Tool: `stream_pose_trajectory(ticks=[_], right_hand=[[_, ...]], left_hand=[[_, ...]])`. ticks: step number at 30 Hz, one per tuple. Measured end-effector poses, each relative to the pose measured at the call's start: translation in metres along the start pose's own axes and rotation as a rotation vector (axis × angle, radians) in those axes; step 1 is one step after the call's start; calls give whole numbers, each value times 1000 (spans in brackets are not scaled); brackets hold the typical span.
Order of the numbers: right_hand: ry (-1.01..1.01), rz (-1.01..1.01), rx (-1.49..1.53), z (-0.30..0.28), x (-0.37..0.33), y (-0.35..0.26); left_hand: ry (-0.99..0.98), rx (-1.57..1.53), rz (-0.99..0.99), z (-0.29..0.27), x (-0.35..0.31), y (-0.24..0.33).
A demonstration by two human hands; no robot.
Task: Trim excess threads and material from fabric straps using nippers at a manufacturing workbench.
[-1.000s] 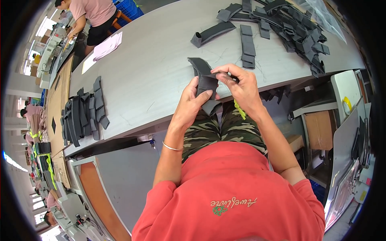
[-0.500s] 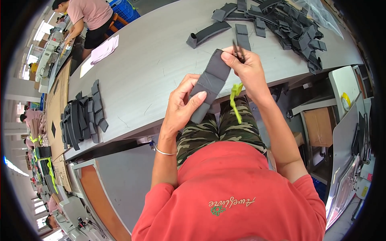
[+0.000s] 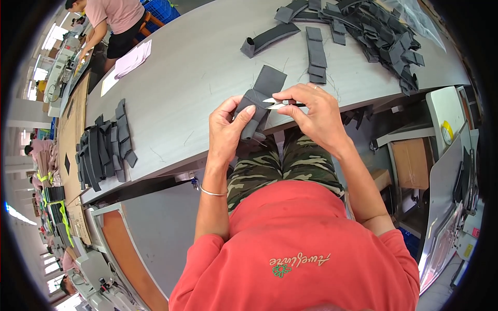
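My left hand [image 3: 226, 129] pinches a dark grey fabric strip [image 3: 271, 79] with stitched seams, held above the table's front edge. The strip's upper end stands up past my fingers, and its lower part is folded over. In my right hand [image 3: 317, 115] is a pair of thread snips [image 3: 272, 104], gripped between thumb and fingers. The blades point left and reach the strip's edge beside my left thumb. Whether they touch a thread is too small to tell. Another grey strip [image 3: 316, 56] lies on the table just beyond my right hand.
A heap of grey strips [image 3: 381, 44] covers the far right of the table [image 3: 187, 88], by clear plastic film [image 3: 415, 20]. A row of strips [image 3: 104, 147] lies at the left. Pale pink sheets [image 3: 132, 59] lie farther back, near a co-worker [image 3: 111, 18].
My right hand has left the strip's upper end, come lower and brought the snips' blades to the strip. The strip is now partly folded. The yellow-green ribbon below my right hand is out of sight.
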State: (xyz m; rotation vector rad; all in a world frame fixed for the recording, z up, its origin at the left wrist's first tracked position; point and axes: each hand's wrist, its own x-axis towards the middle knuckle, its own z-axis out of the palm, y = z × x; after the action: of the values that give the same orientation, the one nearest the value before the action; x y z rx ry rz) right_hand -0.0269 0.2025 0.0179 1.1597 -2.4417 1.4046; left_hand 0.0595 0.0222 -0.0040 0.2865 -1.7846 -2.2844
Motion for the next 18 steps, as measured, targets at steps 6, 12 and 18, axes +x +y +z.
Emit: stream_pose_trajectory(ticks=[6,12,18], right_hand=[[5,-154,-200,-1,2,0],[8,-179,-236,-4,1,5],[22,30,5,3,0,-2]], left_hand=[[-7,39,-18,-1,0,-4],[-19,9,-59,-2,0,-4],[-14,121,5,-1,-1,-4]])
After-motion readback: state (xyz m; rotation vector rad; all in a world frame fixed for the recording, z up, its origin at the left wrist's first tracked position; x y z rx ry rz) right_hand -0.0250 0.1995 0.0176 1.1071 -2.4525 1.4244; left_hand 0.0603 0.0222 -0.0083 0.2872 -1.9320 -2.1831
